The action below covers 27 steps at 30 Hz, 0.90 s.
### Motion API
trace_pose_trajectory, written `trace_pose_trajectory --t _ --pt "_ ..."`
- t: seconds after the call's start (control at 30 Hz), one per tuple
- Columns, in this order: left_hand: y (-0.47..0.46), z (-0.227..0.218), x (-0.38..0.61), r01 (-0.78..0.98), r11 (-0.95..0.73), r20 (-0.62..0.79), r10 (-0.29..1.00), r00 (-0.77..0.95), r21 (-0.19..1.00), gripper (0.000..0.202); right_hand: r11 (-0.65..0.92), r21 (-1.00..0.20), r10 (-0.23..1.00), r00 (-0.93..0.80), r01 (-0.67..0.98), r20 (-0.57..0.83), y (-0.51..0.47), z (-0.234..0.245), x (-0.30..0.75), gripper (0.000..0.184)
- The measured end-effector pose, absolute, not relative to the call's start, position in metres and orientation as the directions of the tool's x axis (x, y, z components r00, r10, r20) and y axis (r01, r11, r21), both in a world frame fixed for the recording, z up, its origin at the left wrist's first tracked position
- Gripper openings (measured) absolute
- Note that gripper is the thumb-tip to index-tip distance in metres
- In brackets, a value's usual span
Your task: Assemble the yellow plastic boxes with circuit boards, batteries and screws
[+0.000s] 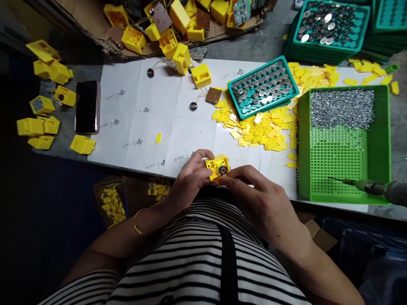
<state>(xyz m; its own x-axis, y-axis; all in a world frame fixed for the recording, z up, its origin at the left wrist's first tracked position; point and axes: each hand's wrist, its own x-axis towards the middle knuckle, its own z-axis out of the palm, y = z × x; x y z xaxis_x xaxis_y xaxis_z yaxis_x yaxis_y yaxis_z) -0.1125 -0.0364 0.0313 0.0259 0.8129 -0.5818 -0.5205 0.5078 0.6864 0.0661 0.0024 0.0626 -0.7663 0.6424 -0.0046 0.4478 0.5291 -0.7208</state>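
Note:
At the table's front edge my left hand (193, 176) is closed on a yellow plastic housing (217, 164), gripping its left side. A round, dark metallic part (222, 170) sits inside the housing. My right hand (254, 190) is closed, with thumb and forefinger pinched at the housing's lower right edge. Whether a small piece is between those fingertips is hidden. Beyond the hands, a brown circuit board (214, 95) lies wired to a small round speaker (193, 106), close to another yellow housing (201, 76).
Right of centre, a teal tray of button cells (263, 87) rests on loose yellow covers (260, 131). A green basket (345, 198) holds screws (341, 108), with a screwdriver bit (337, 179) over it. A phone (87, 107) and several yellow housings (83, 145) lie left. A cardboard box (92, 25) stands behind.

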Motion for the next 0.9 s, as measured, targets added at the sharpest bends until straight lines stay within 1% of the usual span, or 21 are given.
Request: trace_pose_trajectory --t 0.13,0.23,0.33,0.43,0.6,0.73,0.8,0.9 --pt "-0.036 0.033 -0.113 -0.492 0.501 -0.582 0.813 -0.015 0.712 0.017 0.557 -0.707 0.630 -0.777 0.436 0.018 0.001 0.065 0.064 0.035" --pt "-0.036 0.034 -0.114 -0.480 0.507 -0.580 0.815 -0.004 0.716 0.012 0.575 -0.677 0.626 -0.780 0.458 0.005 0.000 0.065 0.061 0.034" --pt "-0.037 0.035 -0.115 -0.486 0.525 -0.582 0.812 0.042 0.699 0.011 0.586 -0.636 0.623 -0.781 0.503 -0.043 0.002 0.065 0.060 0.040" --pt "-0.038 0.035 -0.117 -0.475 0.540 -0.578 0.812 0.077 0.695 0.012 0.607 -0.620 0.578 -0.812 0.497 -0.085 0.007 0.065 0.061 0.046" --pt "-0.039 0.033 -0.117 -0.474 0.574 -0.586 0.798 0.140 0.668 0.015 0.628 -0.603 0.513 -0.844 0.492 -0.155 0.019 0.066 0.059 0.041" --pt "-0.039 0.033 -0.117 -0.485 0.614 -0.611 0.769 0.189 0.623 0.015 0.633 -0.592 0.467 -0.856 0.499 -0.222 0.024 0.069 0.055 0.028" --pt "-0.038 0.034 -0.117 -0.496 0.623 -0.621 0.759 0.197 0.605 0.014 0.632 -0.589 0.465 -0.854 0.504 -0.232 0.025 0.070 0.053 0.023" --pt "-0.037 0.035 -0.116 -0.508 0.637 -0.641 0.741 0.199 0.579 0.013 0.636 -0.592 0.455 -0.860 0.496 -0.232 0.027 0.071 0.052 0.021"
